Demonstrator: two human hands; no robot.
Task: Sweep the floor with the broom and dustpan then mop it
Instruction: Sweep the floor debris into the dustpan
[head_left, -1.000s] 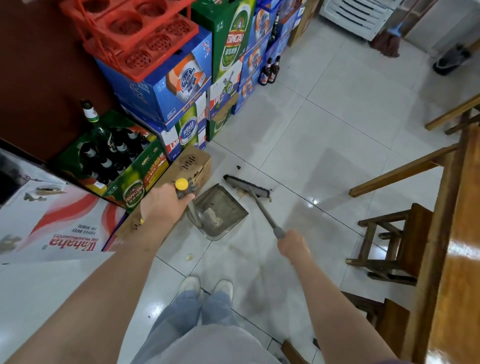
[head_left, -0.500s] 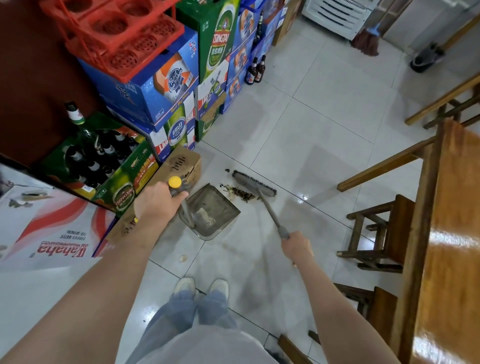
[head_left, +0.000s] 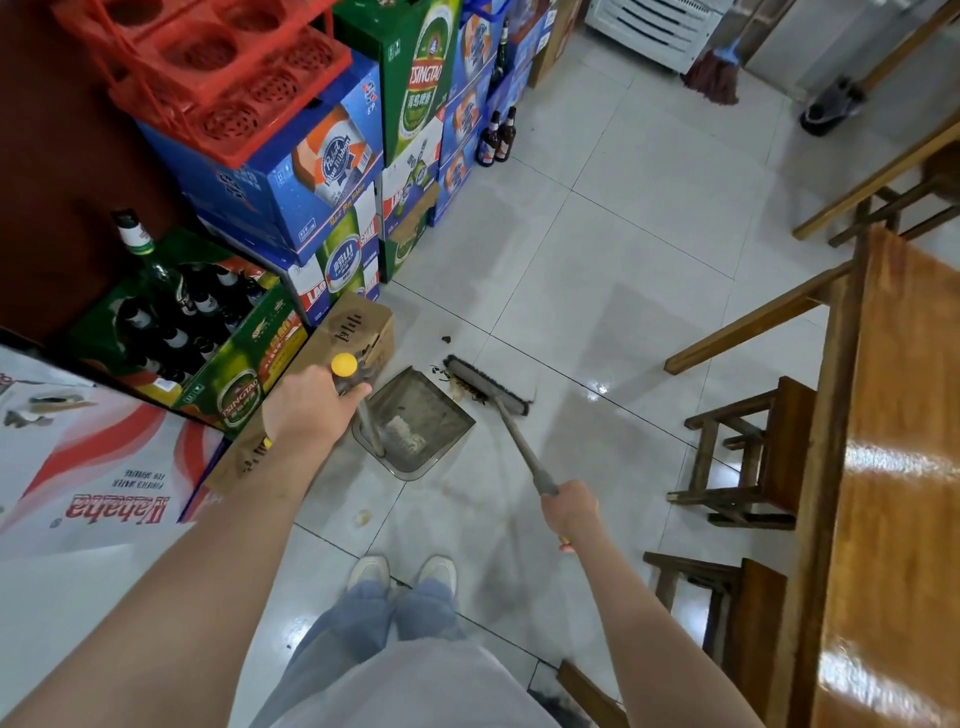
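My left hand (head_left: 306, 410) grips the yellow-capped handle of a grey dustpan (head_left: 431, 415) that rests on the white tiled floor (head_left: 597, 249). Pale debris lies inside the pan. My right hand (head_left: 569, 506) grips the grey handle of a broom (head_left: 488, 387), whose dark brush head lies on the floor just beyond the pan's open edge. Small dark scraps (head_left: 441, 371) sit between brush and pan, and one dark bit (head_left: 445, 339) lies further off. A red-brown mop (head_left: 714, 78) leans at the far wall.
Stacked beer cartons (head_left: 322, 171) and a brown cardboard box (head_left: 358, 327) line the left side, with two bottles (head_left: 497, 137) on the floor. Wooden stools (head_left: 748, 452) and a wooden table (head_left: 904, 467) stand on the right. A pale crumb (head_left: 362, 516) lies near my shoes.
The broom head has drawn closer to the dustpan's edge, pushing the dark scraps toward it. The dustpan and my left hand have stayed about where they were.
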